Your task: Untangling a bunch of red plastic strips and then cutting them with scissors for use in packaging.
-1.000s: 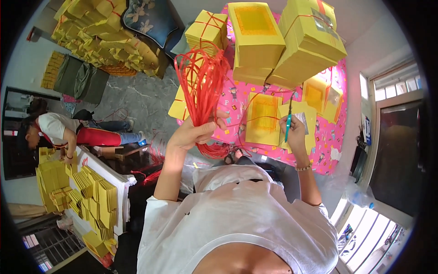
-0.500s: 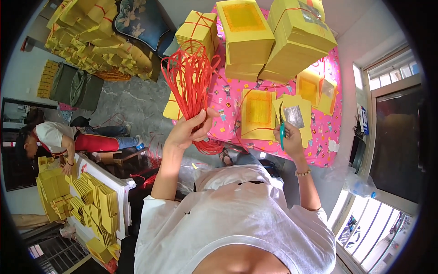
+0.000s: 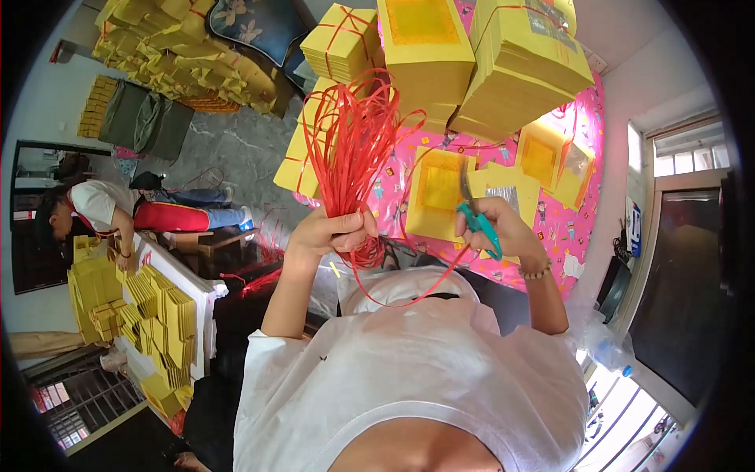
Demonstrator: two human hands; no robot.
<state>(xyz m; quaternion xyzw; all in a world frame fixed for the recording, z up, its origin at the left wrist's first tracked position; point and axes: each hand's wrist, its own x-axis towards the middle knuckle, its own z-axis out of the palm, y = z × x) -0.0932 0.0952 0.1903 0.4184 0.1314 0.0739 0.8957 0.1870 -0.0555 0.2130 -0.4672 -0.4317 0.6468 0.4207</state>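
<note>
A thick looped bundle of red plastic ribbon (image 3: 346, 149) is gripped in my left hand (image 3: 336, 234), its loops fanning out above my fingers and a short bunch hanging below. My right hand (image 3: 510, 228) is closed round the teal handles of a pair of scissors (image 3: 481, 228), whose dark blade points away from me. One red strand sags from the bundle across my shirt toward my right hand. Beyond the scissors lie yellow paper sheets (image 3: 429, 185) with an orange-gold printed panel, beside another yellow sheet bearing a silver patch (image 3: 503, 193).
Tall yellow paper stacks (image 3: 429, 82) stand on the pink patterned cloth (image 3: 385, 208), and a ribbon-tied bundle (image 3: 340, 43) sits to their left. At far left a person (image 3: 102, 204) bends over a white table (image 3: 206, 315) with yellow packets. A plastic bottle (image 3: 609, 354) is at right.
My right hand has turned the scissors and moved them slightly left. A red strand now hangs in a loop between my hands. My left hand and the bundle have shifted slightly right.
</note>
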